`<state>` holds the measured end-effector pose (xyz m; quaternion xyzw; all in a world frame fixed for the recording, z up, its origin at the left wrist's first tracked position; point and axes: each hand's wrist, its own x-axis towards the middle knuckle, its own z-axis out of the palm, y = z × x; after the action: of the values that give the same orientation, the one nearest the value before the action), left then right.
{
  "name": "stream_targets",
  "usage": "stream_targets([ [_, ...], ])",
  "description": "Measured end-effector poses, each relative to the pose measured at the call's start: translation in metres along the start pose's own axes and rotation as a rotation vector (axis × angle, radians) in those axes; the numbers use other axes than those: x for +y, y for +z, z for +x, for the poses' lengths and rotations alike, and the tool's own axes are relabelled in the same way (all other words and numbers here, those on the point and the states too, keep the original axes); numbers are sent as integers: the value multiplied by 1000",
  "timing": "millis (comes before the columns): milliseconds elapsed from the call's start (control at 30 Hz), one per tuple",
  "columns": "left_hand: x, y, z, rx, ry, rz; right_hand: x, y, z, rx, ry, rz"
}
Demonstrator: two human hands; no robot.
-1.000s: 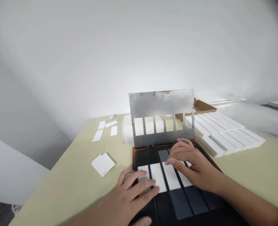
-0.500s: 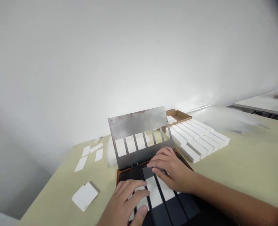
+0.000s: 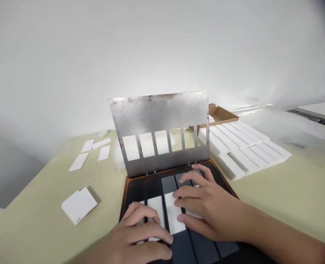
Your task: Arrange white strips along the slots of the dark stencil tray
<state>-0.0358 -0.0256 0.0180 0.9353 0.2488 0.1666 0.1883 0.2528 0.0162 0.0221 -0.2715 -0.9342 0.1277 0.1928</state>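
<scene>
A black-surfaced jig (image 3: 144, 187) with an orange-brown edge lies in front of me. Its hinged metal frame (image 3: 159, 113), cut with a row of rectangular windows, stands raised at the back. White cards (image 3: 175, 216) sit side by side on dark strips (image 3: 203, 247) in the jig. My left hand (image 3: 140, 234) rests over the left cards, fingers apart, partly covering them. Spread out over the right-hand cards is my right hand (image 3: 206, 205), its fingertips at the white card in the middle and the dark strips behind. Neither hand grasps anything visible.
White card stacks (image 3: 250, 150) stand in rows at the right, before a cardboard tray (image 3: 224, 115). At the left are a stack of white cards (image 3: 78, 205) and several loose white pieces (image 3: 78, 161). Clear plastic sheeting (image 3: 297, 124) lies at the back right.
The view has shifted, and the jig appears larger and higher. My right hand's fingers have spread wider over the cards. The left hand's fingers have shifted on the left cards.
</scene>
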Motion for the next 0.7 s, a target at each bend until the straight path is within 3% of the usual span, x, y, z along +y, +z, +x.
stream_targets([
  [100, -1, -9, 6, -145, 64, 47, -6, -3, -1, -111, -4, -42],
  [200, 2, -18, 12, -247, 140, 101, -8, -4, -2, -127, 10, -43],
  [700, 23, -25, 14, -182, 135, 286, -6, 3, -4, -62, -54, -11],
])
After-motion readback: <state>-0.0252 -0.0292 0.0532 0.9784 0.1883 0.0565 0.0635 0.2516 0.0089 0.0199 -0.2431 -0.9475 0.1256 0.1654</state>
